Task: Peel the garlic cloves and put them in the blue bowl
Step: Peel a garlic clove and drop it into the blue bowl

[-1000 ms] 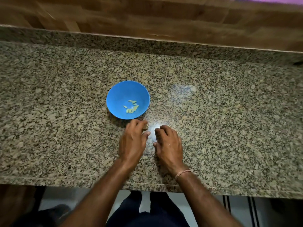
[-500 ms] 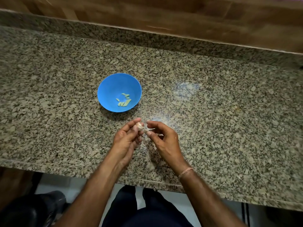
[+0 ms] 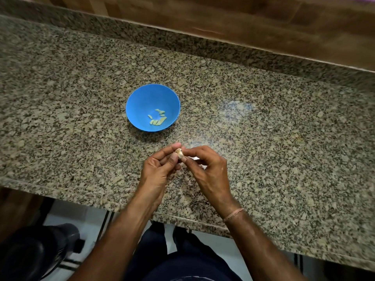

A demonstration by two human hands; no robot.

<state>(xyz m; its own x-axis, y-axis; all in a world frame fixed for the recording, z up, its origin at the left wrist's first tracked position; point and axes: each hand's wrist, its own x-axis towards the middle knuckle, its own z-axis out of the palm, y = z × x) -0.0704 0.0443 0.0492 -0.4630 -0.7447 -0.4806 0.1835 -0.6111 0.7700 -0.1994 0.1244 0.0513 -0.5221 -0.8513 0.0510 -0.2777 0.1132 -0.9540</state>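
Note:
A blue bowl (image 3: 140, 102) stands on the granite counter (image 3: 263, 138), with several pale peeled garlic cloves (image 3: 157, 119) at its bottom. Just in front of the bowl, my left hand (image 3: 158, 169) pinches a small garlic clove (image 3: 179, 153) between thumb and fingers, a little above the counter. My right hand (image 3: 207, 169) meets it from the right, its thumb and forefinger pinching the same clove. A bit of whitish skin (image 3: 193, 158) shows by my right fingers.
The counter's front edge (image 3: 101, 199) runs below my wrists. A raised granite ledge (image 3: 203, 45) and wooden wall (image 3: 243, 21) close off the back. A dark object (image 3: 36, 252) sits on the floor at lower left.
Both hands have lifted off the counter with the clove and now pinch it together in the air. The camera has shifted, so the bowl sits higher and further left in view.

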